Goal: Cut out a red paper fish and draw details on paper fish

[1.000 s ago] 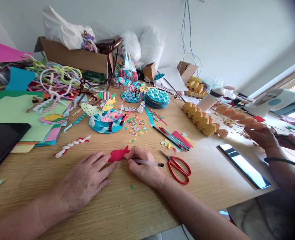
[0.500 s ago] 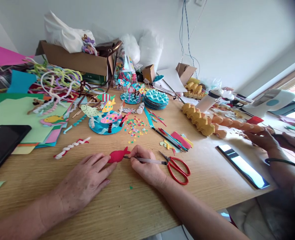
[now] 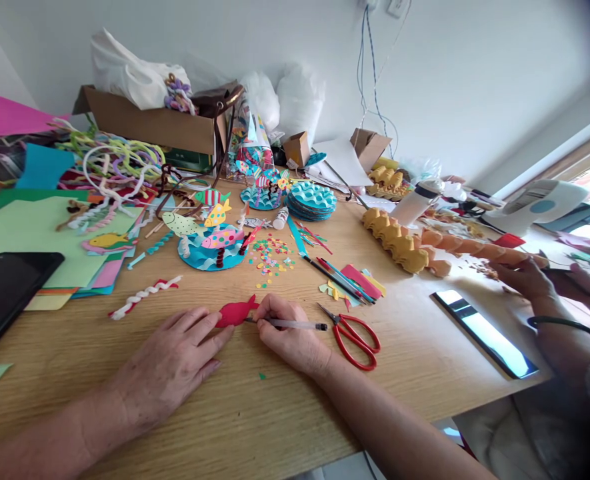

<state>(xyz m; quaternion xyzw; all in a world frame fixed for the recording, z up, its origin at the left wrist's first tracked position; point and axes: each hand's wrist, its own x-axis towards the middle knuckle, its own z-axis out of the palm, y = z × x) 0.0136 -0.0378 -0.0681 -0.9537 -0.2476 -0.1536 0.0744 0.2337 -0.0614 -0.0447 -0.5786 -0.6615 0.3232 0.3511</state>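
Observation:
A red paper fish (image 3: pixel 235 313) lies flat on the wooden table, its tail pointing right. My left hand (image 3: pixel 181 353) rests on the table with fingers stretched out, the fingertips pressing the fish's left end. In my right hand (image 3: pixel 287 333) is a pen (image 3: pixel 299 325) with a clear barrel, pinched between thumb and fingers; its tip is at the fish's lower edge near the tail. Just right of that hand lie red-handled scissors (image 3: pixel 357 339), blades slightly apart. Beyond the fish stands a blue wavy disc (image 3: pixel 202 259) carrying several patterned paper fish.
A co-worker's hands (image 3: pixel 529 280) hold an orange egg-carton strip (image 3: pixel 479 250) at the right. Phones lie on the left (image 3: pixel 12 293) and right (image 3: pixel 485 333). Confetti dots (image 3: pixel 272 257), pens (image 3: pixel 337 280) and a twisted white pipe cleaner (image 3: pixel 145 298) lie around the middle.
The pen in my right hand has shifted slightly left and its rear end has swung a little. My left hand stays on the red fish.

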